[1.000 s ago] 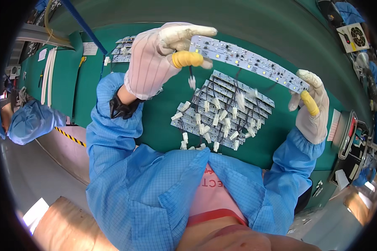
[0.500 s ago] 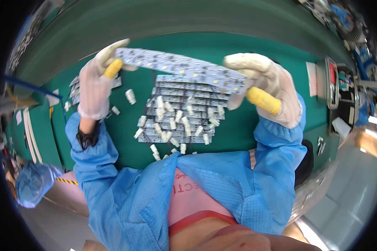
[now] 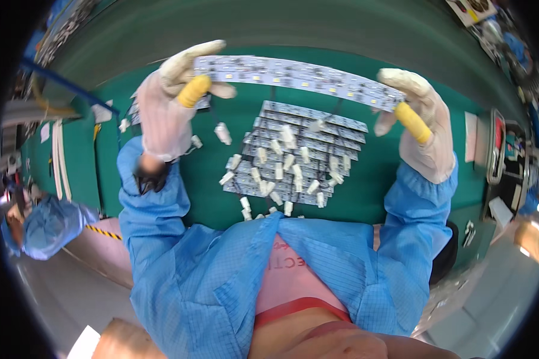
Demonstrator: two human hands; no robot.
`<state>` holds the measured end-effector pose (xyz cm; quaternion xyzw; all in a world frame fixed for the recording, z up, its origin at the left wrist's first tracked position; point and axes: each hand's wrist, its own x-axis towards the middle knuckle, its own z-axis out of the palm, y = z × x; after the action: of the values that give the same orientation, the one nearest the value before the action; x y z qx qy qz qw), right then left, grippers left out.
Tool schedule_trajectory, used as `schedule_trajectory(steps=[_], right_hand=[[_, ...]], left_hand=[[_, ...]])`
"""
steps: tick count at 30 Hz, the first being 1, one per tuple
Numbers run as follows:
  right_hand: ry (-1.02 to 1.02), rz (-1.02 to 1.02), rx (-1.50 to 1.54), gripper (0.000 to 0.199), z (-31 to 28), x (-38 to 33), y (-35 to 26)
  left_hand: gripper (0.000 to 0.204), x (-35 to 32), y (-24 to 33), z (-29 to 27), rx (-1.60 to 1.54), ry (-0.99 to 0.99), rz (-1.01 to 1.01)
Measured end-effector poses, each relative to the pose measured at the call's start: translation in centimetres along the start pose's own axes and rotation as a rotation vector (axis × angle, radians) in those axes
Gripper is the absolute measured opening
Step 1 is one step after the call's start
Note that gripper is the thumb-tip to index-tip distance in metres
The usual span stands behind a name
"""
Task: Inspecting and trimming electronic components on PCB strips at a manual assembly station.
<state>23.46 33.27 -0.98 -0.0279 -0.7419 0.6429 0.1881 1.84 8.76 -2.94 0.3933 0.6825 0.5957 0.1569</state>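
A long white LED circuit board [image 3: 299,76] hangs level above the bench, its face of small yellow LEDs toward me. My left hand [image 3: 172,105] grips its left end, the yellow-covered thumb in front and the fingers behind. The right end is pinched by my right hand [image 3: 428,122], also with a yellow-covered thumb. Both hands wear white gloves. Below the board, overlapping LED boards [image 3: 281,110] lie fanned in a stack, with several white connectors [image 3: 297,173] on dark leads strewn over them. One more white connector [image 3: 223,133] dangles near my left hand.
More LED boards [image 3: 135,113] lie on the green mat [image 3: 206,185], partly behind my left wrist. A metal tray [image 3: 496,146] and a paper sheet [image 3: 471,136] sit at the right. Another person in a blue cap [image 3: 57,230] is at the far left.
The whole view has shifted, so the bench and stack appear further right. The held board is sharper and a little more level; both hands keep hold of its ends.
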Motion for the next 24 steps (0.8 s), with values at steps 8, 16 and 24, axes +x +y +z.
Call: schedule_trajectory(steps=[8, 16, 24], right_hand=[[0.120, 0.272, -0.172, 0.079, 0.4, 1.4, 1.2], [0.133, 0.262, -0.003, 0.052, -0.4, 0.1, 0.7], [-0.067, 0.192, 0.130, 0.064, -0.2, -0.7, -0.4]], left_hand=[[0.057, -0.5, -0.2, -0.6, -0.099, -0.198, 0.186], [0.026, 0.0, -2.6, -0.8, 0.183, -0.085, 0.072], [0.026, 1.0, -1.1, 0.1, 0.486, -0.061, -0.087]])
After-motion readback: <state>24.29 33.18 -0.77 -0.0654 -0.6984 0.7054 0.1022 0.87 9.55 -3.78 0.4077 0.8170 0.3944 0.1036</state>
